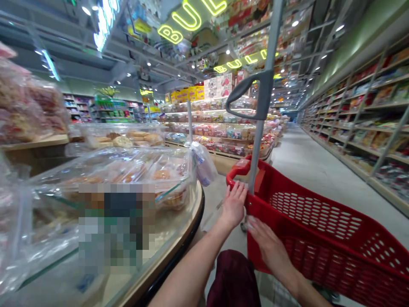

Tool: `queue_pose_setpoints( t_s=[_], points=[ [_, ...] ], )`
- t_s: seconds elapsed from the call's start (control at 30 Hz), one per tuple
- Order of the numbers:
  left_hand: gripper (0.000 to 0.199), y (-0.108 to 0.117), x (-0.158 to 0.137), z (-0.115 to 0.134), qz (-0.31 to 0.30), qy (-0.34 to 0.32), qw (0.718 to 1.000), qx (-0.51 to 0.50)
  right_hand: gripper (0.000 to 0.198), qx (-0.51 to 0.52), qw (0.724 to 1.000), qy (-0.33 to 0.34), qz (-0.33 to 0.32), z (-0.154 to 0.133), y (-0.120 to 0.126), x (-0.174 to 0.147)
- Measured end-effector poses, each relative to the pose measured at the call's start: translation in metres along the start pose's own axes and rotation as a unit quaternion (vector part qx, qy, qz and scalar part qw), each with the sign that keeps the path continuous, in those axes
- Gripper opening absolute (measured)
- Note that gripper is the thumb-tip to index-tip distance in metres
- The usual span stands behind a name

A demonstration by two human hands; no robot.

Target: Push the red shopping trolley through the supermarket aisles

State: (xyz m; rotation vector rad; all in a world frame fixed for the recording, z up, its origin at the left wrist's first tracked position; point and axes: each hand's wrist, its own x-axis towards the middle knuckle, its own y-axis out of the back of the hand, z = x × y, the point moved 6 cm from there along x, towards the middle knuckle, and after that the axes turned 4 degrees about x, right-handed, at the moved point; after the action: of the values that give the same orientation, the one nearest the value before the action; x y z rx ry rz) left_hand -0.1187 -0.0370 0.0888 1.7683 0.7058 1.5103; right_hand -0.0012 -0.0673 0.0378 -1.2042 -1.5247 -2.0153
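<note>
The red cart [319, 251] stands at the right of the view, beside a grey pole [257, 149] that carries a looped grey handle [266, 96]. The left hand [235, 200] lies at the cart's near corner by its red handle bar [229, 179], fingers straight and not wrapped round it, the thumb hidden. The right hand [268, 241] is flat against or just beside the cart's side, fingers extended and loose, too blurred to tell whether they touch. With neither hand clasped, a palm could slip off the smooth plastic, and a sideways push might swing the cart crooked, its near end catching the maroon-clad leg [234, 277] between the arms or the rounded rim of the display counter [196, 219]. That dark-edged rim, with packaged baked goods [161, 170] above it and a hanging plastic bag [203, 164] at its far end, bounds the left; past the cart, open aisle floor [287, 149] runs into the distance alongside stocked shelves [367, 111]
</note>
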Motion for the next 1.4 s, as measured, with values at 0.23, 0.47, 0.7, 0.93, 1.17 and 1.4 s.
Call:
queue_pose_setpoints(
  t_s=[0.23, 0.47, 0.7, 0.93, 1.17, 1.4],
  points=[
    [0.045, 0.006, -0.001, 0.0, 0.0, 0.005, 1.0, -0.026, 0.051, -0.041, 0.998, 0.025, 0.038, 0.001, 0.007, 0.013],
    [0.048, 0.006, -0.003, 0.003, 0.005, 0.011, 0.999, -0.035, 0.048, -0.011, 0.996, 0.005, 0.088, 0.003, 0.023, 0.013],
    [0.047, 0.004, -0.003, 0.005, 0.023, 0.022, 0.998, -0.061, 0.052, -0.011, 1.0, 0.02, 0.016, -0.007, -0.007, -0.011],
    [0.046, 0.008, -0.002, 0.002, 0.008, 0.006, 0.998, -0.055, 0.049, -0.015, 0.994, -0.025, 0.101, 0.012, 0.017, 0.026],
    [0.042, 0.011, -0.005, -0.007, 0.021, 0.01, 0.997, -0.067, 0.044, 0.013, 0.998, 0.059, 0.031, 0.001, 0.005, 0.031],
    [0.055, 0.013, 0.004, -0.021, 0.036, 0.034, 0.996, -0.07, 0.034, -0.073, 0.957, 0.279, -0.012, 0.023, 0.038, 0.115]
  ],
)
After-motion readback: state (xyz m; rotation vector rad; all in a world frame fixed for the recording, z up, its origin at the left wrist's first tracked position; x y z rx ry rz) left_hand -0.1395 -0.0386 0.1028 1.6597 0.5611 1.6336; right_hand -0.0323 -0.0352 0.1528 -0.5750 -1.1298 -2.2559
